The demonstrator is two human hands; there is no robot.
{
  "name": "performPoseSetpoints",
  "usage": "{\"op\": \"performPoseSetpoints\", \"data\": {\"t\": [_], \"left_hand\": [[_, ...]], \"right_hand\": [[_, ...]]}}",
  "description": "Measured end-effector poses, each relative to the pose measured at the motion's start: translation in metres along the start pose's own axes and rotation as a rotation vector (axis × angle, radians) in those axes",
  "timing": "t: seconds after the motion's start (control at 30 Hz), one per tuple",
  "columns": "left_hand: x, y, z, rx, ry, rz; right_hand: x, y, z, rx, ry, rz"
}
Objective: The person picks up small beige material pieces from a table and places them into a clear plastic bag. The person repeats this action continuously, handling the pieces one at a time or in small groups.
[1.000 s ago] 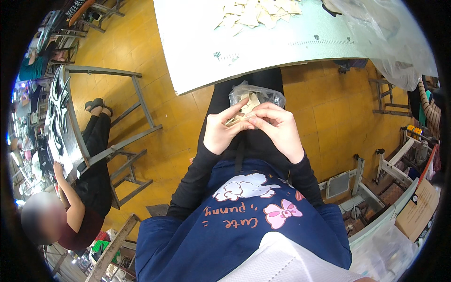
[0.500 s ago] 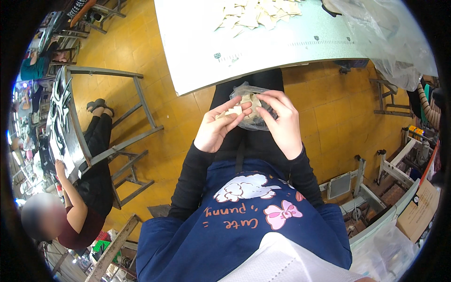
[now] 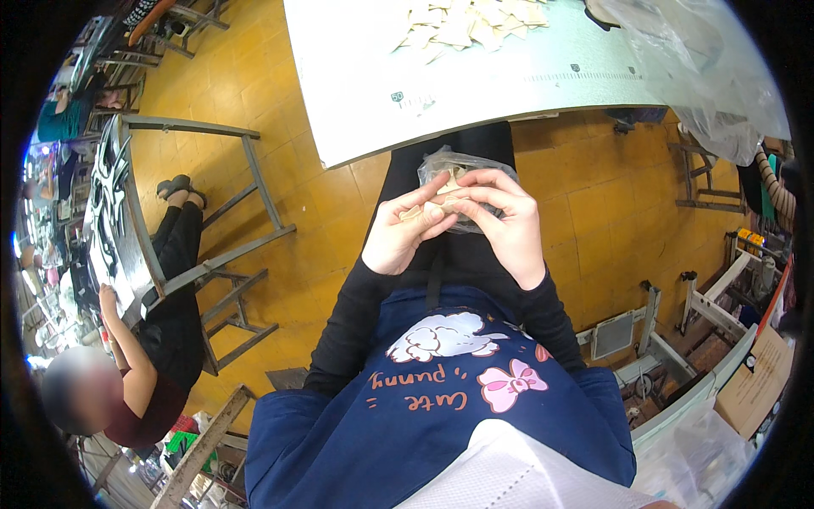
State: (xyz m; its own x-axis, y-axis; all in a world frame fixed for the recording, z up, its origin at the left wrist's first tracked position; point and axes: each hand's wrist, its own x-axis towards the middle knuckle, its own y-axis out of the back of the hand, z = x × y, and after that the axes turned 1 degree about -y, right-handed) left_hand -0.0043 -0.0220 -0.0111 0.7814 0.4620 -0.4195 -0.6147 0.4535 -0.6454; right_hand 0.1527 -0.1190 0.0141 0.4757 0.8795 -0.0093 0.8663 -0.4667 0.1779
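My left hand (image 3: 405, 233) and my right hand (image 3: 506, 222) meet over my lap, just below the white table's near edge (image 3: 407, 140). Both pinch a small beige flat piece (image 3: 434, 206) between their fingertips. Beneath the hands a clear plastic bag (image 3: 451, 163) lies on my black trousers, with more beige pieces showing through it. A heap of the same beige pieces (image 3: 466, 21) lies on the table at the far side.
A crumpled clear plastic sheet (image 3: 704, 76) covers the table's right end. A metal-framed table (image 3: 170, 204) stands at left, where another person (image 3: 136, 373) sits and works. White metal frames (image 3: 678, 322) and a cardboard box (image 3: 759, 377) stand at right on the yellow tile floor.
My hands dropped slightly toward my lap and closed together on the beige piece; half a second ago they were apart, holding the bag's mouth higher up.
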Motion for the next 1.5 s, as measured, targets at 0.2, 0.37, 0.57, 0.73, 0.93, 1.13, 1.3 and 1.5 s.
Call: {"op": "performPoseSetpoints", "data": {"t": [0.2,0.37,0.57,0.73,0.93,1.13,1.3,1.5], "left_hand": [[0.003,0.002,0.001,0.162,-0.036,0.092],[0.004,0.003,0.003,0.141,-0.039,0.18],[0.0,0.0,0.004,0.057,0.054,-0.002],[0.0,-0.007,-0.002,0.036,0.027,-0.097],[0.005,-0.004,0.003,-0.137,-0.04,-0.122],[0.007,-0.001,0.003,-0.408,-0.048,-0.039],[0.009,-0.007,-0.004,-0.42,0.013,-0.128],[0.006,-0.015,-0.002,-0.351,0.054,-0.077]], "right_hand": [[-0.001,0.004,0.006,0.036,-0.001,0.08],[0.001,0.017,0.011,-0.11,-0.095,0.044],[0.002,0.012,0.007,-0.244,0.047,-0.014],[0.003,0.002,0.003,-0.156,0.082,-0.093],[0.002,0.012,0.006,0.084,-0.135,0.048],[0.005,0.007,0.008,-0.507,0.18,0.083],[0.003,-0.011,0.004,-0.459,0.382,-0.091],[0.004,-0.007,0.009,-0.276,0.359,-0.026]]}}
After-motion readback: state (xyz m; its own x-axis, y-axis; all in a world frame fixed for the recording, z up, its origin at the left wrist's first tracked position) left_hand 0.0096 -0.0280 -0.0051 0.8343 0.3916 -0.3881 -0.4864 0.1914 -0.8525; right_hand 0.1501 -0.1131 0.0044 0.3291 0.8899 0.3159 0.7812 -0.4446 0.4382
